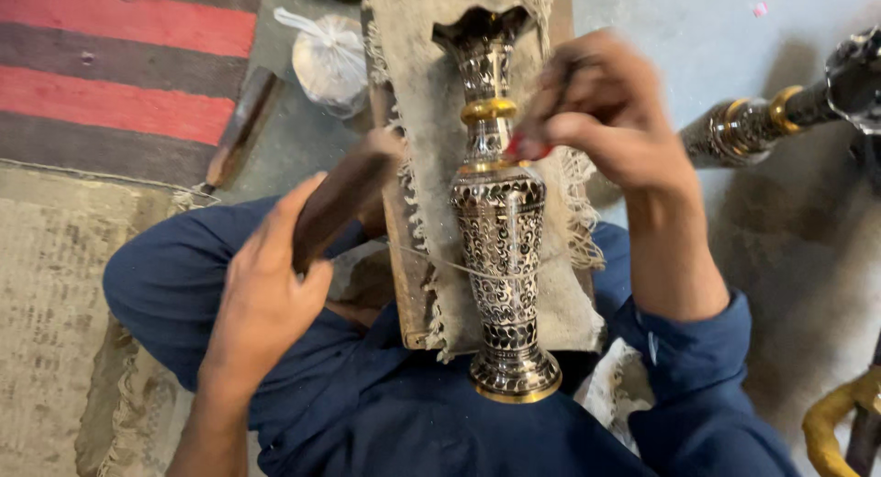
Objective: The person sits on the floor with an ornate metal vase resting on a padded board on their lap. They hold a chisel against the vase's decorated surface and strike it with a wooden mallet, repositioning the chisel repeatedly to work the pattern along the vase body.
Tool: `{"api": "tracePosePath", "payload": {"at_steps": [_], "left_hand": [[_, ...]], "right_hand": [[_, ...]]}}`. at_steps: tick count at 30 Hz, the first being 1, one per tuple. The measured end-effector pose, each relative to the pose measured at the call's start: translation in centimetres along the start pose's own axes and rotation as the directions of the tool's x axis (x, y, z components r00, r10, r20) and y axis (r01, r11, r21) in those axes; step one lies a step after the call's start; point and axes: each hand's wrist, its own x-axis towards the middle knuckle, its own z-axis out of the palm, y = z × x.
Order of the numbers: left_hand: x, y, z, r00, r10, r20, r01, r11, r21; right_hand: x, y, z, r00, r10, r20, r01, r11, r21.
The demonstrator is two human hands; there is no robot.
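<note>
- Burlap-covered board [418,92]: rests across the lap, supports the vase
- Engraved metal vase [498,220]: lies lengthwise on the burlap, mouth away from the person
- Left hand [266,289]: clenched around wooden mallet [338,202]
- Right hand [610,115]: pinches a red-tipped tool [525,148] against the vase neck

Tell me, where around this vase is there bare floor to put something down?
Bare grey floor shows between the striped rug and the cloth-covered board, though a tied plastic bag sits there. More shows right of the right hand, above the second vase. It is crowded at the engraved vase, where the left hand holds a wooden block.
</note>
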Motion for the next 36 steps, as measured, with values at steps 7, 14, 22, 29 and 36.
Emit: {"api": "tracePosePath", "payload": {"at_steps": [7, 14, 22, 29, 36], "left_hand": [[-6.0, -4.9, 3.7, 0.742, -0.249, 0.622, 0.406, 0.906, -0.121], [-0.4, 0.3, 4.1, 0.991, 0.011, 0.133, 0.022, 0.969, -0.246], [8.4, 8.5, 7.7, 0.897, 0.427, -0.113, -0.423, 0.904, 0.06], [8.9, 4.8, 0.9, 0.956, 0.257, 0.14, -0.26, 0.966, -0.002], [11.7, 5.4, 3.1, 0.997, -0.062, -0.037, 0.055, 0.985, -0.166]], "right_hand": [[-8.9, -5.8, 9.5, 0.903, -0.391, 0.178, 0.38, 0.92, 0.092], [-9.6, -7.4, 13.3, 0.879, -0.462, 0.121, 0.463, 0.886, 0.022], [-16.0, -7.2, 17.7, 0.833, -0.444, -0.331, 0.396, 0.895, -0.203], [-23.0, -1.4, 14.6, 0.485, -0.117, -0.867, -0.015, 0.99, -0.141], [-23.3, 3.8, 13.8, 0.228, 0.04, -0.973, 0.127, 0.989, 0.071]]}}
